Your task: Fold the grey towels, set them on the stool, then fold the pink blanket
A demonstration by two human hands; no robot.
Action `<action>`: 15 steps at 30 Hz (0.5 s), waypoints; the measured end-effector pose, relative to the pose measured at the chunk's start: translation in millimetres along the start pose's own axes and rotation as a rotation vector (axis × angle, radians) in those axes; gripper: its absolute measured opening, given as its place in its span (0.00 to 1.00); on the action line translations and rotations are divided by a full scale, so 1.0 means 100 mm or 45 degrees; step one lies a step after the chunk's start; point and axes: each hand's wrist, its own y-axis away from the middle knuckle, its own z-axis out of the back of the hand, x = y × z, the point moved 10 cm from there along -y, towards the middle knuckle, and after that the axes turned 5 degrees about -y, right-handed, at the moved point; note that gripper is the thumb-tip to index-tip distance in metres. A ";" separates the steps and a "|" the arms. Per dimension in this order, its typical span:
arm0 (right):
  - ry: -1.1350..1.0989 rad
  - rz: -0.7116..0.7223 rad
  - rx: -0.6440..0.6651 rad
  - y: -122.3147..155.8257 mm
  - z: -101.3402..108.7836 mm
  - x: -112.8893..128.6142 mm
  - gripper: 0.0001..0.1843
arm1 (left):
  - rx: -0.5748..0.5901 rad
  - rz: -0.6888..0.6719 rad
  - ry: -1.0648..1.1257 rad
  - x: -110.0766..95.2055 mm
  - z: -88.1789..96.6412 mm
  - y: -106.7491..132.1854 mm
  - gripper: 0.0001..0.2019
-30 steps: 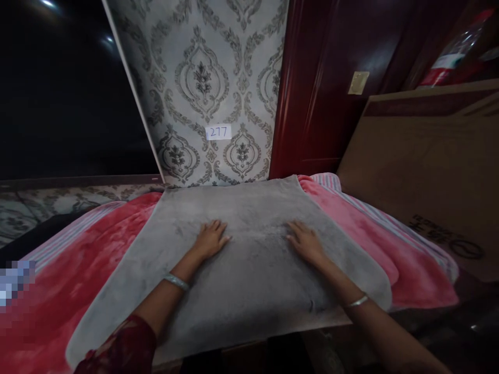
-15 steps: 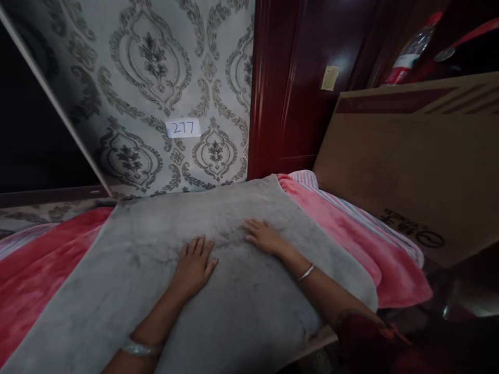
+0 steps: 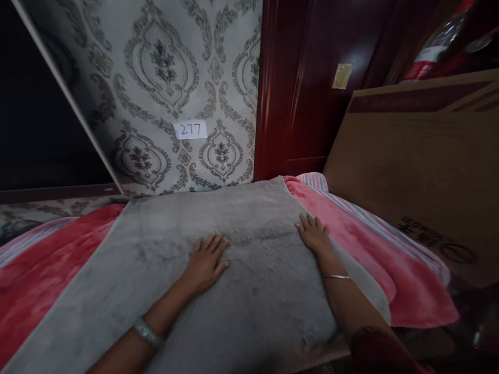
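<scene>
Slants the left forearm inward from the lower left and brings the right forearm up from the lower right at a steeper angle. Lays the left hand flat, palm down, with fingers slightly spread and pointing forward, thumb set out toward the right. Places the right hand palm down too, a little farther forward, with loosely parted fingers aimed forward and slightly left. Holds both hands well apart, wrists nearly straight.

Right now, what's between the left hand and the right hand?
Only a stretch of gray blanket, with a darker streak across it, between left hand and right hand; head view.
</scene>
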 end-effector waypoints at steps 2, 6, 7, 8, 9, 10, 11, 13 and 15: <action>-0.014 0.000 0.002 0.00 0.00 -0.01 0.34 | 0.063 -0.167 0.070 -0.31 -0.03 -0.18 0.33; -0.045 0.008 0.008 0.02 -0.01 -0.04 0.35 | 0.120 -0.265 0.124 -0.60 -0.10 -0.62 0.33; -0.050 0.014 0.003 0.02 -0.02 -0.04 0.35 | 0.127 -0.242 0.118 -0.57 -0.12 -0.71 0.33; -0.055 0.017 -0.004 0.02 -0.02 -0.04 0.35 | 0.131 -0.200 0.108 -0.49 -0.13 -0.78 0.33; -0.059 0.019 -0.013 0.02 -0.02 -0.05 0.35 | 0.137 -0.138 0.092 -0.35 -0.14 -0.82 0.32; -0.066 0.022 -0.019 0.01 -0.03 -0.05 0.35 | 0.148 -0.055 0.073 -0.17 -0.15 -0.83 0.32; -0.075 0.023 -0.020 0.01 -0.03 -0.06 0.35 | 0.162 0.044 0.051 0.06 -0.16 -0.79 0.32; -0.098 0.012 -0.010 0.01 -0.04 -0.08 0.36 | 0.196 0.265 0.000 0.62 -0.14 -0.59 0.32; -0.120 0.011 -0.001 0.01 -0.04 -0.08 0.36 | 0.198 0.478 -0.060 1.22 -0.07 -0.26 0.31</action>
